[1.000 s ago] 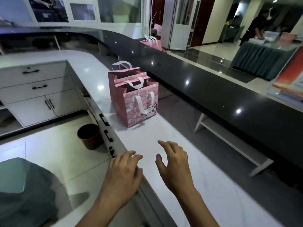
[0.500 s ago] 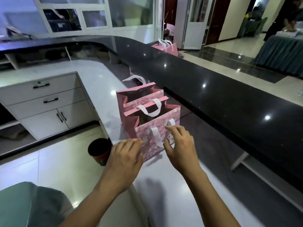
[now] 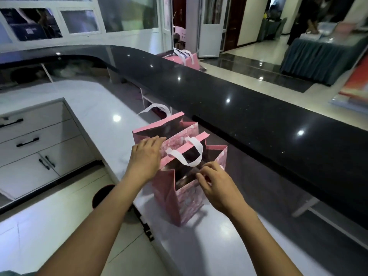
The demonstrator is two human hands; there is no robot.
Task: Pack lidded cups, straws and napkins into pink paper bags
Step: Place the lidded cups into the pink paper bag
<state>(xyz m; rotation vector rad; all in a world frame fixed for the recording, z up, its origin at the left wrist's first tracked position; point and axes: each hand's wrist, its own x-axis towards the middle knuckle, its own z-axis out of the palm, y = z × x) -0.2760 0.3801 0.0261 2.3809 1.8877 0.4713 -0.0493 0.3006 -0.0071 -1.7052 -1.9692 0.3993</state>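
Note:
Two pink paper bags with white ribbon handles stand close together on the white counter [image 3: 111, 108]. The near bag [image 3: 185, 204] is open at the top, and its inside is too dark to make out. My right hand [image 3: 216, 186] pinches the near bag's front rim. My left hand [image 3: 146, 156] rests on the near top edge of the far bag [image 3: 157, 128], fingers laid flat over it. No cups, straws or napkins are in sight.
A raised black counter [image 3: 239, 108] runs along the right, with a third pink bag [image 3: 189, 58] on it far back. White drawers [image 3: 35, 140] are at left, and a dark bin [image 3: 103, 196] sits on the floor below the counter edge.
Both hands have moved forward from the bare counter onto the bags. The right hand has taken hold of the near bag's rim, and the left has come to lie on the far bag's edge.

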